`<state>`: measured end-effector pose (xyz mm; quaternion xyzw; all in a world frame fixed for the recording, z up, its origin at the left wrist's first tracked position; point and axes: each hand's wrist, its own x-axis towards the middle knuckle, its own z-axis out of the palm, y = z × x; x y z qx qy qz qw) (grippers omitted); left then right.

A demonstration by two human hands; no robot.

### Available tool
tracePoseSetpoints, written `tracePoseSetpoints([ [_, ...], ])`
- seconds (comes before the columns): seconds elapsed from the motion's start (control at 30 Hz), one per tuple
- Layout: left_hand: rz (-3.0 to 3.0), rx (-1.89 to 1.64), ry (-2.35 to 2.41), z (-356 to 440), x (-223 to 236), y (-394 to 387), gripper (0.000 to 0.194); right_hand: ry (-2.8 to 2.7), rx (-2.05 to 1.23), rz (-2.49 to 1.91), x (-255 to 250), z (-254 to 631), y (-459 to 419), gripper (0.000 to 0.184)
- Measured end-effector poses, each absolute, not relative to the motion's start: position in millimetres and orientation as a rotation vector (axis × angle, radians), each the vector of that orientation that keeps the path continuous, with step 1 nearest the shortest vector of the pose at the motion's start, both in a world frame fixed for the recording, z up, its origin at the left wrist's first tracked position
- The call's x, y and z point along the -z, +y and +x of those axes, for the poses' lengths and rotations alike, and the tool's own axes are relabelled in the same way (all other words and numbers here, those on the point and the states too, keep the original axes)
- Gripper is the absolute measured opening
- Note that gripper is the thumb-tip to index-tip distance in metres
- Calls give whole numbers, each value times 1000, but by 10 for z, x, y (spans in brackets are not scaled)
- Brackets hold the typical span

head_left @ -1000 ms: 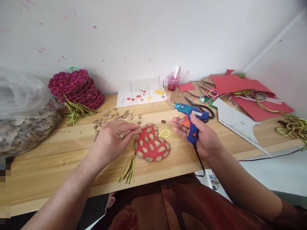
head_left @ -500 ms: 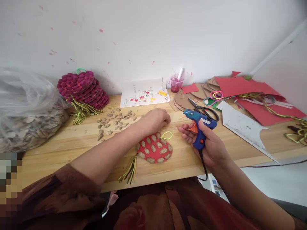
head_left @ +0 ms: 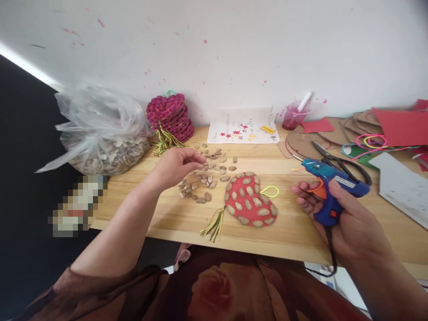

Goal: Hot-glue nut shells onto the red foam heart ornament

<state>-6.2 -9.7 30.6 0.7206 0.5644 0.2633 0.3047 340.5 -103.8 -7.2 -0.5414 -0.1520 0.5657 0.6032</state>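
My right hand (head_left: 347, 218) grips a blue hot glue gun (head_left: 334, 183) by its handle, fingers near the orange trigger and the nozzle pointing left. My left hand (head_left: 175, 168) is over the loose peanut shells (head_left: 203, 180), thumb and forefinger brought together; whether a shell is between them I cannot make out. Between my hands lies a red heart-shaped piece (head_left: 240, 194) with peanut shells fixed over its face. A yellow cord loop (head_left: 270, 191) sticks out at its right, and a yellow-green and dark yarn tassel (head_left: 214, 225) at its lower left.
A plastic bag of shells (head_left: 110, 151) stands at the left. Behind are stacked purple shell-covered hearts (head_left: 167, 111), a paper with stars (head_left: 240, 127) and a cup of pink paint (head_left: 294, 116). Scissors (head_left: 347, 165), cardboard (head_left: 307, 142) and red sheets (head_left: 401, 125) lie right.
My left hand went right past the heart, then back left to the loose shells. A lone dark shell behind the heart is gone from its spot. The glue gun stays in my right hand.
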Motion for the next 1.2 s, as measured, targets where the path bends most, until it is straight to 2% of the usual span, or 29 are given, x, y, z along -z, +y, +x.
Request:
tracePoseSetpoints([
  [0.27, 1683, -717, 1572, -432, -105, -339, 29, -410, -1203, -1381, 86, 3353, -1044, 24],
  [0.4, 1663, -718, 1560, -472, -16, -326, 23, -384, -1171, -1423, 55, 3318, -1026, 24],
  [0.6, 1817, -714, 1633, -417, 71, -334, 16, -368, -1153, -1468, 10, 3276, -1014, 27],
  [0.83, 2008, -783, 1774, -512, -51, -429, 15, -335, -1137, -1533, 56, 3310, -1012, 24],
  [1.2, 2174, -611, 1679, -472, 1, -645, 15, -321, -1133, -1479, 148, 3413, -991, 20],
])
